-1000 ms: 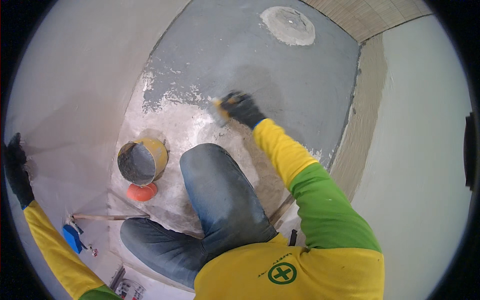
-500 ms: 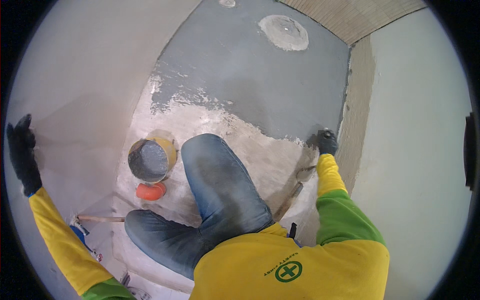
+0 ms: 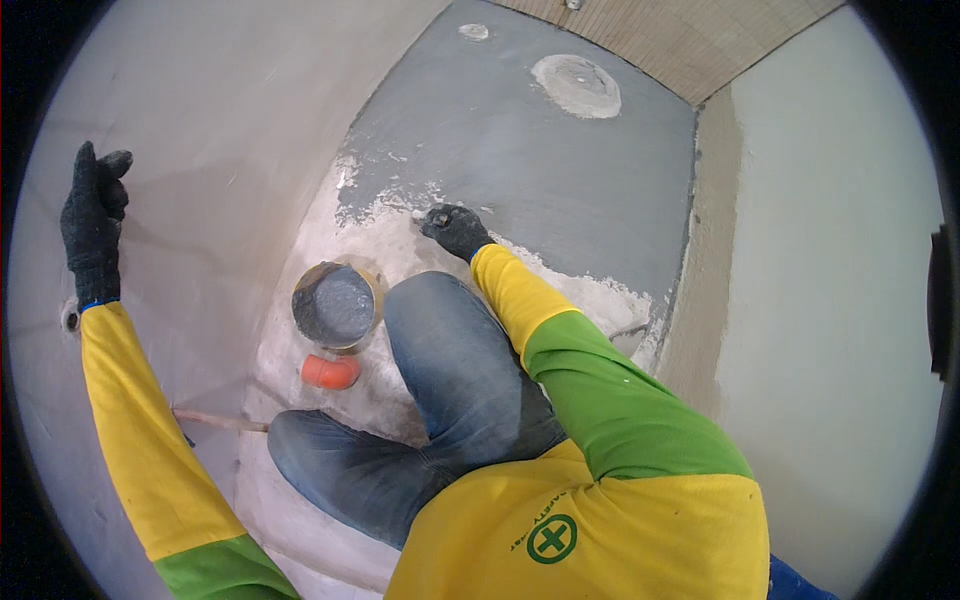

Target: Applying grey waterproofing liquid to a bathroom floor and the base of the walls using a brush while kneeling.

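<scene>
My right hand [image 3: 456, 231], in a dark glove, is closed around a hand tool with a rounded handle end [image 3: 443, 219]; its working part is mostly hidden. It is at the border between the wet grey coating [image 3: 520, 150] and the bare pale floor [image 3: 390, 235]. My left hand [image 3: 92, 215], also gloved, is raised at the left wall with its fingers stretched out and nothing in them; it seems to lean on the wall. Before my knees stands a yellow bucket [image 3: 377, 305] with grey mix [image 3: 340, 305] inside.
An orange pipe elbow [image 3: 330, 372] lies close to the bucket. Two pale round patches [image 3: 577, 86] interrupt the coating at the far end. A wooden handle [image 3: 220, 421] sticks out by my left knee. Walls rise on both sides, with a rough strip [image 3: 710, 230] low on the right.
My right hand has swept from the right wall's edge leftward to the middle of the coating's border. The left hand has moved up along the wall. My view has shifted slightly.
</scene>
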Demonstrator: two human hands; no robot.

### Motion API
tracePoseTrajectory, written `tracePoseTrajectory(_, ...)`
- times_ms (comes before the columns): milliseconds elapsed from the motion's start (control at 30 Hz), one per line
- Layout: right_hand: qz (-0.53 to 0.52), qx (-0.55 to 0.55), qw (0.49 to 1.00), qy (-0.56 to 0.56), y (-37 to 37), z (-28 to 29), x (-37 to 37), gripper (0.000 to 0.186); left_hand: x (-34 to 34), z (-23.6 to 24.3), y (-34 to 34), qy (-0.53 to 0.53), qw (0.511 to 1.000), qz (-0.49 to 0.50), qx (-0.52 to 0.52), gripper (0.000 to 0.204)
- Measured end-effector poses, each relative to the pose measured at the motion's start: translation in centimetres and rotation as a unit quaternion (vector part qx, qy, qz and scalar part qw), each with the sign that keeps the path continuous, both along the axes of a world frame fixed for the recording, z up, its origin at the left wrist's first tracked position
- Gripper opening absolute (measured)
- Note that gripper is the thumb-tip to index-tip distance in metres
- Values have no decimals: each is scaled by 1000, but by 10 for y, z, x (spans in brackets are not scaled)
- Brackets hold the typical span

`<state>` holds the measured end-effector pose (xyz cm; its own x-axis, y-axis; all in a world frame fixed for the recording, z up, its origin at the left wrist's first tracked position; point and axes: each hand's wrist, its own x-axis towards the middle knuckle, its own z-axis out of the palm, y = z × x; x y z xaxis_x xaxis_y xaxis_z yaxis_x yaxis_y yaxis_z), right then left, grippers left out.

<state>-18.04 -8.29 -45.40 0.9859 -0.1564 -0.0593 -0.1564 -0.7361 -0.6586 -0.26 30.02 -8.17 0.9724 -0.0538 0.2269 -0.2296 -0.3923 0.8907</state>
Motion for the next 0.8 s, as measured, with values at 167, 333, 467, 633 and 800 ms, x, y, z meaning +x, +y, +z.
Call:
tracePoseTrajectory(167, -165, 120, 979, 15, -77, 8, -88, 39, -4, 4, -6, -2, 997, 53, 63, 47)
tracePoseTrajectory(333, -387, 215, 895, 54, -207, -1, -280, 25, 2, -3, -7, -14, 999, 24, 35, 49)
tracePoseTrajectory(467, -387, -252, 886, 49, -294, -32, -390, 21, 11, -4, -3, -22, 999, 26, 12, 50)
tracePoseTrajectory(633, -598, 35, 801, -13, -302, -36, -327, 33, 6, 1, 1, 33, 999, 0, -36, 50)
tracePoseTrajectory(800, -422, -85, 899, 79, -192, -12, -116, 43, 0, 5, 8, 29, 999, 31, -12, 49)
